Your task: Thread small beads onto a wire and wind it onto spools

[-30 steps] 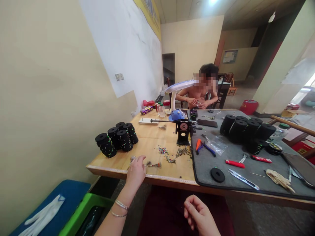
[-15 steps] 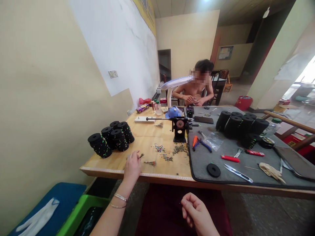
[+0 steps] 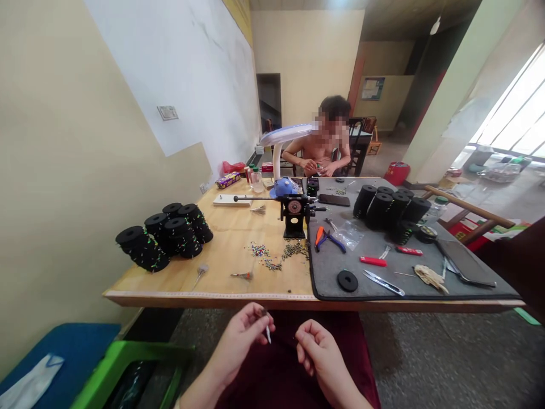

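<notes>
In front of the table edge, my left hand is closed on a slim bristle bundle with a white pointed end and a dark top. To its right my right hand hangs over my dark red lap, thumb and forefinger pinched together. A tiny dark speck shows at those fingertips, too small to name. On the table above my left hand lie a bristle bundle with an orange band and a pale one. Small coloured beads and brass-coloured bits are scattered behind them.
Black foam spools wound with line stand at left, more at right. A black winding device stands mid-table. Pliers, snips and a foam disc lie on the grey mat. A person sits opposite.
My left hand has left the tabletop and come toward me, beside my right hand, carrying the bristle bundle. The right hand keeps its pinch. The view has shifted right.
</notes>
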### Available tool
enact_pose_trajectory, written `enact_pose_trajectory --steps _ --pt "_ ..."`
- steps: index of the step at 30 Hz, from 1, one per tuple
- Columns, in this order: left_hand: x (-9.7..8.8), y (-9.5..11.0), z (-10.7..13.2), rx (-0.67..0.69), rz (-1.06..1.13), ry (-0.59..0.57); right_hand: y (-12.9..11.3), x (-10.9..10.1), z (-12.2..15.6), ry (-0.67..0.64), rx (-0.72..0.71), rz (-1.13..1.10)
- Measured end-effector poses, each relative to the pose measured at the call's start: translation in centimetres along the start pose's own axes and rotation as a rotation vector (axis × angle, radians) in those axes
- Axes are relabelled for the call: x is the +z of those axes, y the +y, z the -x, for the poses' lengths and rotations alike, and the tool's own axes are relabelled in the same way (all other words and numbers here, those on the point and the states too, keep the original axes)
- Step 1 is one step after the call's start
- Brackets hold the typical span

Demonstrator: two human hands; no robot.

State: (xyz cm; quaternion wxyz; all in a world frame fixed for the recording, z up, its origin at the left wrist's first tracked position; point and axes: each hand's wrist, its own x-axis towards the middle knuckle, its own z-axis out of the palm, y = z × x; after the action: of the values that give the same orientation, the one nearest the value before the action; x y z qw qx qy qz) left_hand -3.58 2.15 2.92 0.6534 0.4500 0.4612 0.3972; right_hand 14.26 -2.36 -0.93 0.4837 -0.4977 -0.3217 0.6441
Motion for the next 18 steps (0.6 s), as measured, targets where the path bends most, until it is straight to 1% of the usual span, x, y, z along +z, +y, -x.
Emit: enact_pose_trajectory --steps 1,3,6,9,18 --pt "0.8 -0.8 0.4 -0.075 0.08 -0.037 0.0 0.0 0.1 -0.002 0.0 0.003" --pt "2.0 -2.2 0.8 -0.192 0.208 -0.075 -0.1 -0.1 0.2 -0.004 -0.001 0.014" --pt "2.9 -3.6 0.9 -0.277 0.286 -0.087 -0.1 -0.2 0.2 0.004 0.017 0.038" --pt "3.2 -3.9 0.8 -0.281 0.252 -0.075 0.0 -0.3 0.1 0.004 0.037 0.062" --pt "3.2 -4.0 0.7 -0.169 0.039 -0.064 0.0 0.4 0.3 -0.022 0.022 0.133"
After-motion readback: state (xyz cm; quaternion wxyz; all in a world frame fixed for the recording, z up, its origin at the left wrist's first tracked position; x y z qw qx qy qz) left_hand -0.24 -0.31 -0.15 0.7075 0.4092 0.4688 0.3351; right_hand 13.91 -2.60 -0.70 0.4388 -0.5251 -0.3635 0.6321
